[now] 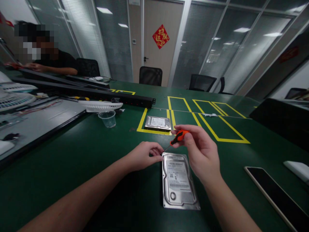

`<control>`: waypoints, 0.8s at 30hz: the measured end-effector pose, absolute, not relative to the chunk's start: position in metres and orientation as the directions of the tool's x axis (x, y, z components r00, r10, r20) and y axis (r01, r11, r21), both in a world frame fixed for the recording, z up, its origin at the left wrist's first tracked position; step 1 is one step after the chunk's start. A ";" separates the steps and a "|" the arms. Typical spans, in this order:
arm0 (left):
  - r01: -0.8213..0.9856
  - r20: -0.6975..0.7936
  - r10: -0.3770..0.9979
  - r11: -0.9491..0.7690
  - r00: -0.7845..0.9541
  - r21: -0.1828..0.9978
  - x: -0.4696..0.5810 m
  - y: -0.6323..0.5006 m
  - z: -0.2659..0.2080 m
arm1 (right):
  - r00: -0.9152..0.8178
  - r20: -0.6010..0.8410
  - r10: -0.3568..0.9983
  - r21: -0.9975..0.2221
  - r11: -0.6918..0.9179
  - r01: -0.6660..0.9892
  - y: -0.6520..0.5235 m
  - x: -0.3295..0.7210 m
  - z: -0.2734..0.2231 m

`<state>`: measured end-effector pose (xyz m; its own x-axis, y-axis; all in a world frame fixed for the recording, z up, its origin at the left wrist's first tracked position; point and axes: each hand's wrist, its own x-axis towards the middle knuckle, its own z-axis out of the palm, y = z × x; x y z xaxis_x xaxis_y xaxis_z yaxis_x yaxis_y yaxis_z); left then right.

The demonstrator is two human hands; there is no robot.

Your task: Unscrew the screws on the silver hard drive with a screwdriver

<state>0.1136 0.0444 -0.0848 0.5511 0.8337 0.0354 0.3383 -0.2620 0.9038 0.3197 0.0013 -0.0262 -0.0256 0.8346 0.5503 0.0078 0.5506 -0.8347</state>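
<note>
A silver hard drive point(179, 180) with a printed label lies flat on the green table in front of me. My right hand point(201, 148) is closed around the orange and black handle of a screwdriver point(179, 137). Its thin shaft slants down to the left, and the tip is at the drive's far left corner. At that same corner my left hand point(146, 156) has its fingers curled, with thumb and fingertips against the drive's edge beside the tip. Any screw there is too small to make out. Farther off, a second hard drive point(158, 123) lies within a yellow tape outline.
A clear plastic cup point(107, 119) stands left of the second drive. Behind it are a white fan grille point(100, 105) and long black bars point(135, 100). A phone point(277, 196) lies at right. Another person point(58, 61) sits at the far left.
</note>
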 end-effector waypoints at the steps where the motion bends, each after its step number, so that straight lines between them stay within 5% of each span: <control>1: 0.336 0.035 0.833 -0.261 0.552 0.905 0.114 0.045 -0.085 | -0.014 0.551 0.834 -0.834 0.551 0.011 0.001 0.319 -0.025; 24: 0.328 0.039 0.832 -0.260 0.553 0.908 0.114 0.045 -0.087 | -0.042 0.562 0.826 -0.827 0.561 -0.034 0.002 0.318 -0.027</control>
<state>0.1136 0.0452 -0.0867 0.5527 0.8325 0.0387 0.3280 -0.2600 0.9082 0.3176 0.0022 -0.0266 -0.0423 0.8264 0.5615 -0.0341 0.5605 -0.8274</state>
